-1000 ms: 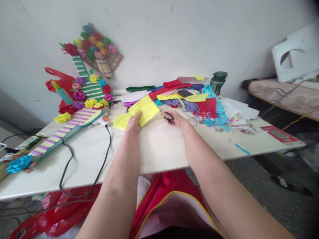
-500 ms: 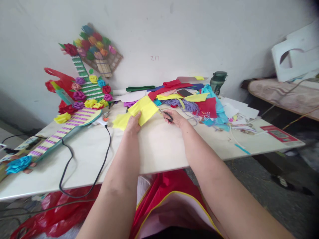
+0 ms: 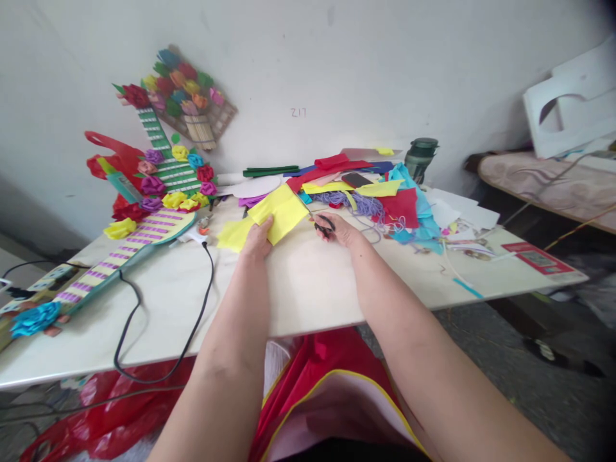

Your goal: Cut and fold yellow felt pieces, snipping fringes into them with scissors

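Observation:
A sheet of bright yellow paper (image 3: 285, 215) is pinched in my left hand (image 3: 258, 237), thumb on top, held just over the table. My right hand (image 3: 341, 229) grips black-handled scissors (image 3: 325, 226), fingers in the loops. Their blades meet the paper's right edge; how far they reach into it is hard to make out. Under and left of my left hand lies more yellow paper (image 3: 233, 235). Behind the sheet is a heap of coloured paper, with a red piece (image 3: 402, 208) and purple yarn (image 3: 368, 204).
At left stand a flower-trimmed striped board (image 3: 168, 157) and a long striped piece (image 3: 129, 256). A black cord (image 3: 210, 282) loops over the table's front edge. A dark green bottle (image 3: 420, 160) stands at the back right, near white paper scraps (image 3: 462, 208).
The scissor handles have turned slightly and their loops look more spread in my right hand. My left hand and the yellow sheet stay nearly in place.

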The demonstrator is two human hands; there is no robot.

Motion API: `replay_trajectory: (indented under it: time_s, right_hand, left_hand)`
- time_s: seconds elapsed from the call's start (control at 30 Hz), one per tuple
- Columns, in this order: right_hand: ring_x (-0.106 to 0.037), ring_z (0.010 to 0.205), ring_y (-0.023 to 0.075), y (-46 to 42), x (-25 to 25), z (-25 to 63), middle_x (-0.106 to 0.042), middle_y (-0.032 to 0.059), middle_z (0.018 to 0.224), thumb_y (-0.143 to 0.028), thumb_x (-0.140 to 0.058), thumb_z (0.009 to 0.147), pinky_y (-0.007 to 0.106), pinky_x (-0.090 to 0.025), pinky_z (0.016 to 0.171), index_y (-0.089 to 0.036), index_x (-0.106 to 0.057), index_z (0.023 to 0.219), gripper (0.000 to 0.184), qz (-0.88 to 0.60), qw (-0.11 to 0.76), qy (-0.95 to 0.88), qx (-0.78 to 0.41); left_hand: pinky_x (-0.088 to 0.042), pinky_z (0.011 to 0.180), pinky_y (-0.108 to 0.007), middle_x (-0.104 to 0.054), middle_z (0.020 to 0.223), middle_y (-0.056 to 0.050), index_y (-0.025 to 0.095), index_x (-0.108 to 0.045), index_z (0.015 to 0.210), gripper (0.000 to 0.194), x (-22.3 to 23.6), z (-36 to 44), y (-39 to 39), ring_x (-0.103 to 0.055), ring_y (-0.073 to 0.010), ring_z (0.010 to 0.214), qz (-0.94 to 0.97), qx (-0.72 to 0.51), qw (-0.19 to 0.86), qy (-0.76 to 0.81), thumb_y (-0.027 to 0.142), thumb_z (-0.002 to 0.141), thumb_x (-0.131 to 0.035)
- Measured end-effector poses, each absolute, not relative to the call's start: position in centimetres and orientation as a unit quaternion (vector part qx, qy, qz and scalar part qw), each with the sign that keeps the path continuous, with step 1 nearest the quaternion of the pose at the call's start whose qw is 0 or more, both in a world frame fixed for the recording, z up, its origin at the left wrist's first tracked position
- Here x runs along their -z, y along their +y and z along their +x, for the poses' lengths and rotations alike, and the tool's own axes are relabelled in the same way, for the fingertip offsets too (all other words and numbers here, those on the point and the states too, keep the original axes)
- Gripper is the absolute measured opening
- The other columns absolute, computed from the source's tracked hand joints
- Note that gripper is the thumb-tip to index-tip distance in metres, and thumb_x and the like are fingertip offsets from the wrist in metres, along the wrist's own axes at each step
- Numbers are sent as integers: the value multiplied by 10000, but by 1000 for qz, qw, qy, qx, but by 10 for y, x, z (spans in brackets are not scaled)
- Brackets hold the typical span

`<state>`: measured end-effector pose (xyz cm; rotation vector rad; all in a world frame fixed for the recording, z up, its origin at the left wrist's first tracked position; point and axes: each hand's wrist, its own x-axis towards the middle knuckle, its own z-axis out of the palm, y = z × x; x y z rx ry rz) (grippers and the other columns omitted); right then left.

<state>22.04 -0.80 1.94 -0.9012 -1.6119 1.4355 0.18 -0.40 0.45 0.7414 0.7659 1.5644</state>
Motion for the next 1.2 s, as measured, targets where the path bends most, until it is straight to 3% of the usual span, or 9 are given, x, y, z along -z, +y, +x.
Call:
replay_trajectory:
  time_s: [0.9, 1.2]
  right_hand:
    - [-422, 337, 59, -4, -16, 217, -521, -47, 502, -464, -568, 782, 174, -199, 302, -184, -520, 816, 286, -345, 409, -638, -554]
    - [-397, 331, 54, -5, -16, 214, -507, -58, 476, -409, -599, 783, 164, -264, 320, -183, -518, 815, 242, -351, 433, -612, -562]
  left_hand:
    - [-471, 965, -364, -686, 1061, -99, 148, -626, 1067, 338, -4, 5, -4, -634, -222, 1018, 303, -667, 589, 341, 145, 736, -696]
    - [-466, 971, -343, -686, 1064, -93, 152, -639, 1025, 280, -2, 4, -1, -621, -217, 1044, 306, -668, 583, 345, 140, 748, -679]
